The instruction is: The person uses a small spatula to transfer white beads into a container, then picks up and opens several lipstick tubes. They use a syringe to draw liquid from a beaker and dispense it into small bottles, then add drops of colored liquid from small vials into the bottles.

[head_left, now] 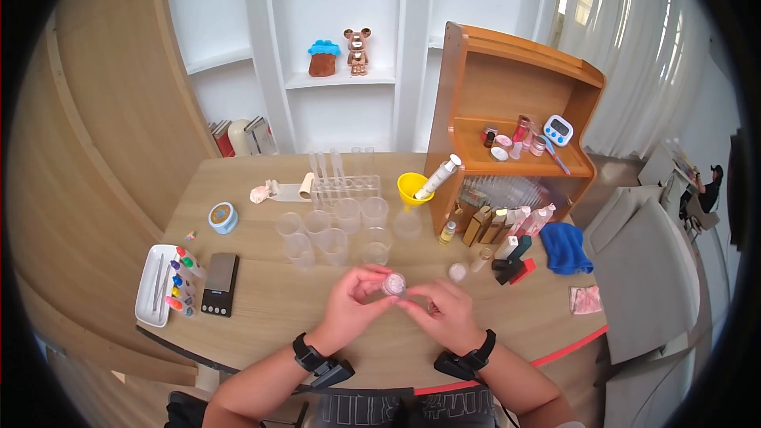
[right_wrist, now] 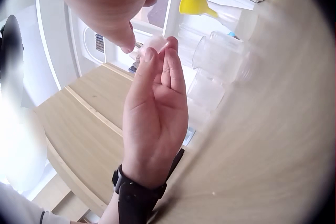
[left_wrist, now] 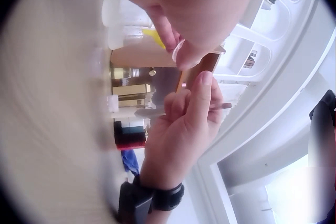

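Note:
A small clear round jar with pale pink contents is pinched in the fingers of the left hand above the table. In the right wrist view the left hand holds the jar at its fingertips. The right hand is close beside the jar, thumb and forefinger towards it. In the left wrist view, the right hand has curled fingers around what looks like a thin stick, whose brown end sticks out past them. Whether the right fingertips touch the jar is unclear.
Clear cups and a tube rack stand ahead. A scale and a white tray lie left. Right are a small jar, several boxes, a blue cloth and a wooden cabinet.

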### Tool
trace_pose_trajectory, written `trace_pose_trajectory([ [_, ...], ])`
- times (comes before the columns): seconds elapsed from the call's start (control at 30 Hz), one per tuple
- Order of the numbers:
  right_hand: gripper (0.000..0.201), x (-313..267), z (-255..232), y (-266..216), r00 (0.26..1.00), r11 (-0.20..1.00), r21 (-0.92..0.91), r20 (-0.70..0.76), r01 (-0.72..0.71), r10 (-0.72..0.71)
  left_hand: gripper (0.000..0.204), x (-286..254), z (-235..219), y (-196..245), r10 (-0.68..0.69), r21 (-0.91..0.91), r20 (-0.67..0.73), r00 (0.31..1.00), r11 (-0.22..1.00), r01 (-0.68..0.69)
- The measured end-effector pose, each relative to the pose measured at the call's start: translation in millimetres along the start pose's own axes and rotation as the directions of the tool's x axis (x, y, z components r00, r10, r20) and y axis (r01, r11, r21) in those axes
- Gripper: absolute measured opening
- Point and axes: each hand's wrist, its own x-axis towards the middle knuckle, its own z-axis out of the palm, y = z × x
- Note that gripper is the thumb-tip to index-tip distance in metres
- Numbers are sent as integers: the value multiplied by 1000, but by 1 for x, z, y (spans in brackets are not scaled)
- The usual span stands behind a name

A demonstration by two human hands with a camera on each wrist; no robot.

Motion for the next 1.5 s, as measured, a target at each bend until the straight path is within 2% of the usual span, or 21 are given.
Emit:
trace_pose_trajectory([
  [0.1, 20, 0, -1, 3, 997, 999, -7, 74, 38, -38, 39, -1, 2, -1, 88, 90, -11, 996, 992, -87],
  [0.23, 20, -1, 2, 4, 996, 999, 2, 86, 36, -36, 40, -3, 1, -3, 176, 194, 8, 984, 965, -174],
  [0.4, 18, -1, 3, 7, 992, 997, -11, 99, 77, -76, 41, -4, 0, -2, 228, 271, 36, 973, 935, -229],
  [0.53, 18, 0, 9, 11, 988, 989, -13, 44, 147, -146, 42, -4, 0, 0, 248, 339, 59, 967, 906, -253],
  [0.73, 16, -2, 8, 15, 987, 990, 1, 79, 139, -138, 42, -4, 0, 0, 260, 368, 61, 964, 892, -264],
  [0.9, 16, -2, 6, 18, 988, 990, -7, 73, 139, -138, 43, -3, 2, -2, 258, 314, 47, 965, 913, -260],
  [1.0, 14, -2, 5, 17, 992, 993, 26, 53, 115, -117, 43, -3, 3, -1, 243, 274, 34, 969, 930, -243],
  [1.1, 12, -4, 2, 16, 999, 998, 59, 36, 26, -29, 43, -3, 3, -1, 226, 255, 17, 974, 941, -223],
  [1.2, 11, -4, -1, 19, 999, 998, 49, 20, 32, -33, 43, -3, 2, -1, 212, 252, -2, 977, 946, -205],
  [1.33, 11, -5, -5, 16, 996, 994, 79, 35, -79, 76, 43, -2, 0, 1, 188, 252, -28, 982, 952, -175],
  [1.4, 10, -5, -4, 16, 994, 988, 106, 25, -111, 109, 43, -1, 1, 1, 154, 182, -43, 987, 973, -144],
  [1.5, 9, -4, -4, 16, 966, 968, 42, -64, -247, 249, 43, 0, 1, -1, 81, 36, -73, 994, 996, -79],
])
